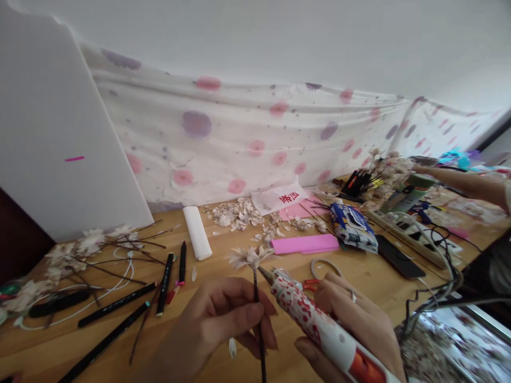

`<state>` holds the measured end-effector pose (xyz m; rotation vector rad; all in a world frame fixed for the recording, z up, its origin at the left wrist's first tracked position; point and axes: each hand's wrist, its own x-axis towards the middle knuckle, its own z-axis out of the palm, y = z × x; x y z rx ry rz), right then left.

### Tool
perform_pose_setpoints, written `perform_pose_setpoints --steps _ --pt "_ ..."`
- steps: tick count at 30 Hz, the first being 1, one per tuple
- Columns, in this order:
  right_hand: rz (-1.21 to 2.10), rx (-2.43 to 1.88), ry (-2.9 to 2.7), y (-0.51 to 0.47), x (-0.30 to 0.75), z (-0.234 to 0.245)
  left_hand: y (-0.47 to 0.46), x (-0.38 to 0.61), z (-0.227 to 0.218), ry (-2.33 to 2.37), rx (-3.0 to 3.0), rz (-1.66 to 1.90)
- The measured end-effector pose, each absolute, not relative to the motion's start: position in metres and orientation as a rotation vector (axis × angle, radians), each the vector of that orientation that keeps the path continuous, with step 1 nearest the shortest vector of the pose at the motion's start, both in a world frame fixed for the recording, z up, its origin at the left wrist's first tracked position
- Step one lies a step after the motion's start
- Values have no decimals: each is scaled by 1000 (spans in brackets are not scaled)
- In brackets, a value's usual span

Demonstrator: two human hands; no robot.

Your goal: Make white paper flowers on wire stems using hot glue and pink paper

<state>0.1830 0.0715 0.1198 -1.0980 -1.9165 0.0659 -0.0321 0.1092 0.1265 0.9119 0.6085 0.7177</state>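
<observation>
- A wooden table (223, 270) stands against a pale wall (279, 37), with a spotted cloth (235, 127) hung along its back.
- The flower (253, 257), taken here as the landmark, is held up over the near middle of the table, its pale petals spread at the top of a dark stem (261, 346).
- Left hand (227, 322): pinching the stem between thumb and fingers, below the flower, keeping it nearly upright.
- Right hand (355, 314): wrapped around a glue gun (303, 314) to the right of the flower; whether the trigger is pressed, I cannot tell.
- The gun's nozzle (264, 275) points at the stem just under the flower; contact is too fine to judge.
- Behind the flower lie loose petals (237, 214); behind and to its right, a pink strip (305, 244); to its left, markers (164, 284).
- Far right of the flower, another person's arm (467, 183) reaches across the table.
- The step in hand appears to be gluing at the flower's base. The next move seems to call for a steady stem, a small dab and fingertips clear of the hot tip.
</observation>
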Motion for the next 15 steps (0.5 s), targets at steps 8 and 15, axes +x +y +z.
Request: perform_pose_setpoints --steps 8,15 --pt "241 -1198 -1898 60 209 106 113 -36 128 655 895 776" --pt "224 -1842 -1134 74 277 40 126 -63 144 932 1022 1091"
